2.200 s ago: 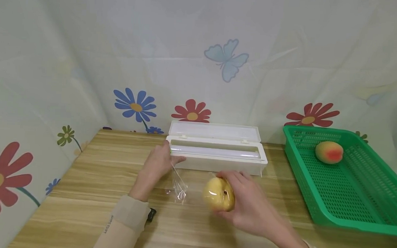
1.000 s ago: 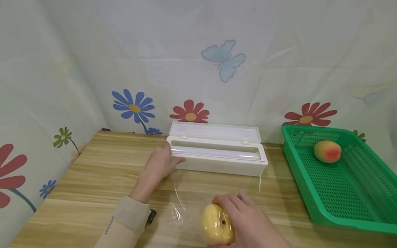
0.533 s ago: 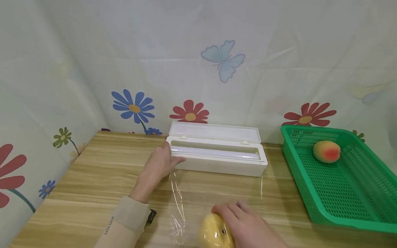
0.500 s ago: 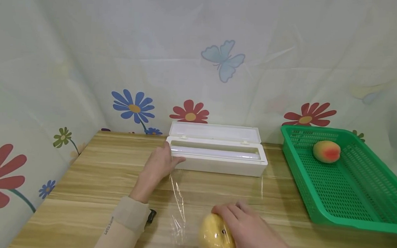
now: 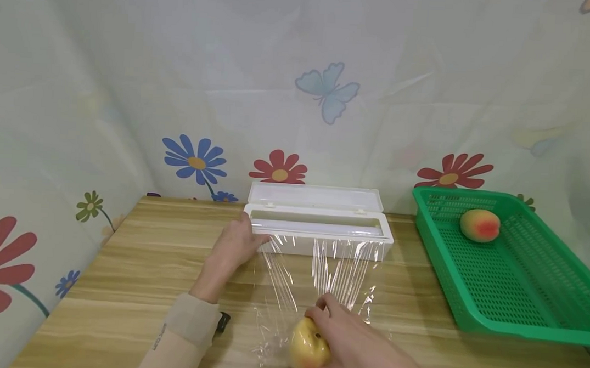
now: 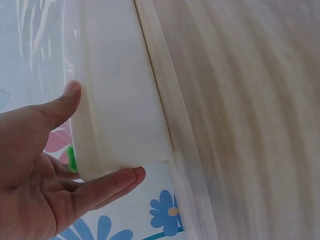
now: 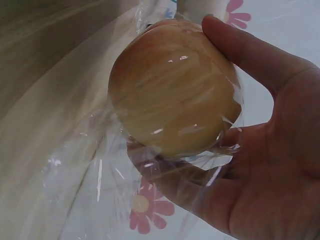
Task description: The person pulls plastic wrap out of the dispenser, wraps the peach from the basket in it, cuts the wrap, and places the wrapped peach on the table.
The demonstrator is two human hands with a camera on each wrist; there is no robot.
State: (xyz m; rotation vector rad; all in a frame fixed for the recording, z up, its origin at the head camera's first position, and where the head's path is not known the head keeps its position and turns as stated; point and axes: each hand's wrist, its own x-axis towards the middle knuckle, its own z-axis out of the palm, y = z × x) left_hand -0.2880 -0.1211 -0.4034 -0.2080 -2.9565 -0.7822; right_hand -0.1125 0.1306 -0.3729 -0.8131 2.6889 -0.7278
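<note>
My left hand (image 5: 233, 241) grips the left end of a white cling film dispenser (image 5: 322, 246), its lid raised and a film roll inside. In the left wrist view, the thumb lies along one edge of the dispenser (image 6: 120, 90) and the fingers bend around its end. My right hand (image 5: 349, 340) holds a yellow peach (image 5: 307, 349) near the table's front. Clear cling film (image 5: 290, 285) stretches in taut creases from the dispenser to the peach. The right wrist view shows film over the peach (image 7: 172, 90), between thumb and fingers.
A green plastic basket (image 5: 437, 256) stands at the right with another peach (image 5: 480, 225), blushed red, inside. Behind the wooden table (image 5: 174, 228) hangs a white cloth (image 5: 221, 65) printed with flowers and a butterfly.
My right hand has drawn the peach toward the table's front, away from the dispenser, and lately slightly left. The film has lengthened and tightened between them. My left hand stays on the dispenser.
</note>
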